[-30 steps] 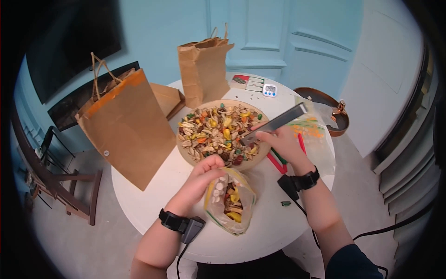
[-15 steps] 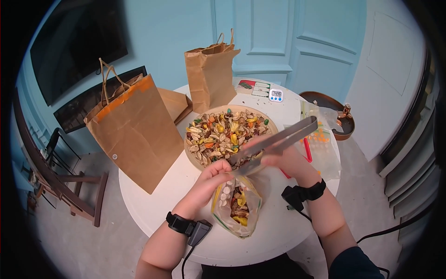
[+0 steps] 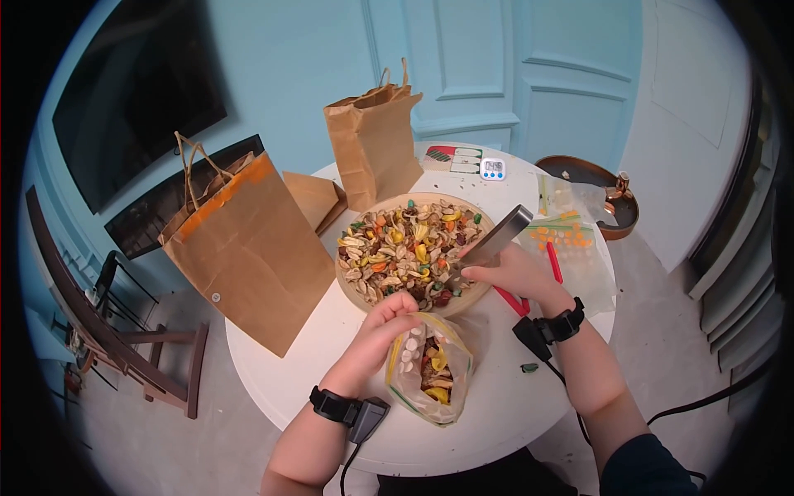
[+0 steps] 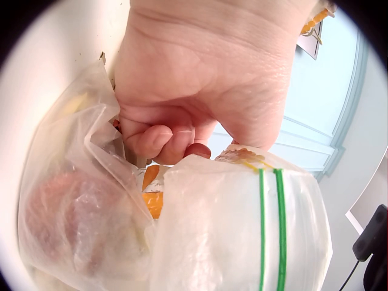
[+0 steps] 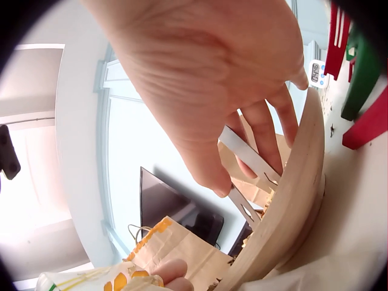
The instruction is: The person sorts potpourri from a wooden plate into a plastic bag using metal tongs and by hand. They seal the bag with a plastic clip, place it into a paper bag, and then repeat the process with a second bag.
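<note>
I've got green-striped clear plastic bag [image 4: 212, 230] part-filled, round wooden bowl [image 5: 298, 179] heaped with colourful dried potpourri [image 3: 389, 248], left hand [image 3: 374, 343] pinching bag rim, right hand [image 3: 525, 277] gripping silver metal tongs [image 3: 500, 234].

Gripping a translucent bag [image 4: 218, 230] at its mouth with curled fingers [image 4: 156, 140] of the left hand [image 4: 203, 70], just beside the opening. Striped with two green lines [image 4: 280, 230] down the near panel, and showing orange pieces [image 4: 154, 205] inside. Set against a white bench [image 4: 60, 36] at left and light blue panelling [image 4: 327, 79] at upper right, with a black device [image 4: 371, 233] and its cable [image 4: 348, 276] at the lower right edge.
</note>
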`<state>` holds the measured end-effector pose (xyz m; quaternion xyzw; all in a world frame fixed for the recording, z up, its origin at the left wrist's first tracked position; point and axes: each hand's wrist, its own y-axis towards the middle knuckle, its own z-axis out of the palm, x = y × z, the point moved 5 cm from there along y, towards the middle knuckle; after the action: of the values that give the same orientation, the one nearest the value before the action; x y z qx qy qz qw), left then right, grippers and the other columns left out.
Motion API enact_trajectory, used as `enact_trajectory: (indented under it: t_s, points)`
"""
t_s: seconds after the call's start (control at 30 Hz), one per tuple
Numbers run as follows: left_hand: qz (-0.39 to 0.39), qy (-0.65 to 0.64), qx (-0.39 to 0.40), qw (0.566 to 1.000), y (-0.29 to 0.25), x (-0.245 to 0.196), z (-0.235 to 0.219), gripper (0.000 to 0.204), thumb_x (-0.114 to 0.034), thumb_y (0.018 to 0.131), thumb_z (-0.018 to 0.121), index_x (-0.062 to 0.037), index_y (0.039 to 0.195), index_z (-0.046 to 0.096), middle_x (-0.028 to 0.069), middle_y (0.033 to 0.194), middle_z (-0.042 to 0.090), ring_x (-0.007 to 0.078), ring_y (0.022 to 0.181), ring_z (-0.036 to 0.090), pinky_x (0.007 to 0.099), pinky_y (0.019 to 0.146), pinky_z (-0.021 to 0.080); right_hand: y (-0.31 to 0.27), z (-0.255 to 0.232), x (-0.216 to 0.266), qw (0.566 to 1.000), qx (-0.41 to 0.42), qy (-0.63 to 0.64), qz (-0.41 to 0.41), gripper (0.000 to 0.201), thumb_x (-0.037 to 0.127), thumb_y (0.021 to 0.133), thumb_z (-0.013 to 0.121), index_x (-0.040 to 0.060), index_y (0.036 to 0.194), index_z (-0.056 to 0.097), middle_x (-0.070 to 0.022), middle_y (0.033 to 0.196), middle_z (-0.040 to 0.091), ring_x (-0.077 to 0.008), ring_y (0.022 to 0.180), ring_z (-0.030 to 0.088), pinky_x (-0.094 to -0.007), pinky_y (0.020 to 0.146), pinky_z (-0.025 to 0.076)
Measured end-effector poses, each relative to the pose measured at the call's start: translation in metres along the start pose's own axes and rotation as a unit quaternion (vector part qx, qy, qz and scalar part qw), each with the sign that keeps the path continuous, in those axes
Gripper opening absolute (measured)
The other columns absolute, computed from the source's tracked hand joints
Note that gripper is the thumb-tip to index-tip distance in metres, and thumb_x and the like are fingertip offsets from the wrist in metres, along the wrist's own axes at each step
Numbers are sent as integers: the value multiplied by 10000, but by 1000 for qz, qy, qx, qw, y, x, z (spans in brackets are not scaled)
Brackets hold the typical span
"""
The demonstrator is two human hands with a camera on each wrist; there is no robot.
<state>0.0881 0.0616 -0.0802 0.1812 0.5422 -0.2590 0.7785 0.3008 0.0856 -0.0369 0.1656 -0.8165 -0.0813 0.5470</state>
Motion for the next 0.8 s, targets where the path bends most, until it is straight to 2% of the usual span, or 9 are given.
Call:
enact_trajectory:
  t_s: [0.23, 0.33, 0.43, 0.5, 0.57, 0.63, 0.7, 0.73, 0.8]
  points:
    - [-4, -13, -15, 1000, -1, 2, 0, 78, -57, 849, 562, -90, 843, 492, -44, 752, 541, 23, 679, 510, 167, 597, 397, 2, 14, -9, 1000, 15, 12, 5, 272, 132, 793, 673, -7, 1023, 633, -91, 934, 664, -154, 864, 628, -291, 779, 496]
    - [-7, -23, -19, 1000, 0, 3, 0, 78, -54, 850, 560, -89, 843, 491, -37, 754, 551, 31, 671, 520, 168, 592, 403, 6, 19, -16, 998, 1, 23, -54, 210, 131, 808, 655, 17, 984, 660, -88, 834, 675, -142, 782, 641, -293, 708, 499]
    - [-7, -30, -18, 999, 1, 4, -2, 74, -56, 851, 557, -87, 841, 490, -32, 749, 554, 39, 653, 528, 171, 578, 410, 4, 16, -15, 1000, -5, 10, -14, 213, 145, 818, 644, 15, 986, 661, -88, 840, 677, -142, 777, 640, -292, 713, 498]
    - [0, -15, -24, 1000, 1, 3, -3, 74, -60, 851, 557, -85, 840, 489, -30, 748, 555, 38, 650, 527, 172, 575, 410, 6, 11, -18, 1000, -1, 23, -8, 230, 162, 831, 635, 16, 1008, 656, -77, 878, 675, -137, 819, 632, -291, 733, 492]
    - [-3, -11, -22, 1000, 0, 2, -2, 75, -62, 851, 558, -83, 838, 487, -34, 744, 546, 34, 653, 521, 169, 578, 407, 8, 3, -16, 995, -31, 79, -49, 240, 163, 839, 631, 15, 1028, 647, -64, 932, 666, -129, 873, 616, -288, 767, 487]
    - [-1, -13, -18, 1000, 0, 2, -2, 76, -63, 852, 558, -84, 837, 487, -39, 742, 535, 28, 654, 513, 167, 576, 399, -1, -4, 15, 997, -19, 70, -2, 239, 158, 846, 628, 11, 1034, 638, -53, 977, 655, -123, 907, 603, -282, 824, 471]
    - [0, -15, -15, 1000, 0, 2, -2, 74, -63, 853, 556, -84, 837, 487, -42, 742, 531, 24, 653, 508, 166, 574, 395, -5, -6, 30, 980, -16, 199, -18, 224, 134, 839, 631, 9, 1024, 642, -47, 965, 655, -123, 897, 604, -284, 878, 451]
    - [-1, -14, -12, 1000, 0, 2, -2, 73, -63, 854, 555, -85, 838, 488, -45, 742, 527, 21, 652, 503, 166, 571, 392, -9, -5, 36, 980, -13, 197, -17, 224, 134, 839, 631, 9, 1024, 642, -47, 965, 655, -123, 897, 604, -284, 878, 451]
    - [4, -23, -16, 1000, 0, 3, -1, 71, -61, 855, 553, -86, 837, 488, -47, 743, 526, 18, 649, 498, 166, 568, 388, -17, 5, 47, 976, 58, 207, -41, 248, 134, 811, 660, 35, 1038, 651, -34, 962, 660, -116, 912, 600, -292, 918, 430]
